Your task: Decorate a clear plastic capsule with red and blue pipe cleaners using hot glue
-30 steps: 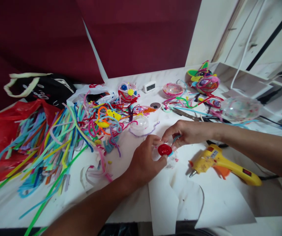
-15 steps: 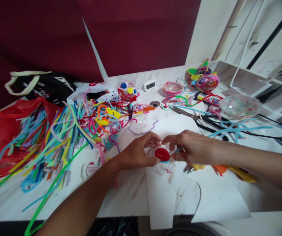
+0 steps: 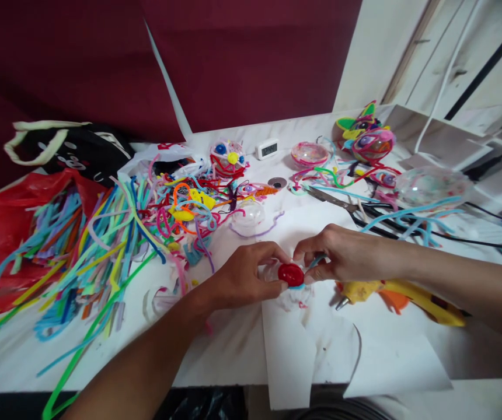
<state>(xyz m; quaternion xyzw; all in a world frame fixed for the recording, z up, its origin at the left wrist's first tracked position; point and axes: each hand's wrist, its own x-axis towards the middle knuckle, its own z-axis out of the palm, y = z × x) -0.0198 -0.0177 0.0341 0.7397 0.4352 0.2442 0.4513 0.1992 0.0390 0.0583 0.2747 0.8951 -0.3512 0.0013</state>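
A shiny red oval piece (image 3: 291, 275) lies on a clear plastic shell (image 3: 293, 300), with blue fuzzy strip showing along its lower edge. My left hand (image 3: 246, 275) curls round the shell's left side, thumb against the red piece and fingers at its far edge. From the right, my right hand (image 3: 337, 254) pinches a blue pipe cleaner (image 3: 317, 260) close to the red piece. Its fingertips hide part of the pipe cleaner. White paper (image 3: 288, 350) is under the shell. Just right of it lies a yellow glue gun (image 3: 360, 290), metal tip pointing left.
Many loose pipe cleaners (image 3: 115, 251) spill from a red plastic bag (image 3: 6, 233) at left. Black-handled scissors (image 3: 334, 200) and blue pipe cleaners (image 3: 408, 216) lie behind my right arm. Along the back stand decorated balls (image 3: 228, 160), a small clock (image 3: 268, 149) and a clear bowl (image 3: 432, 186).
My right hand's fingers have shifted slightly at the red piece, and the forearm has risen a little, showing more of the glue gun. My left hand keeps its hold. The view has shifted slightly.
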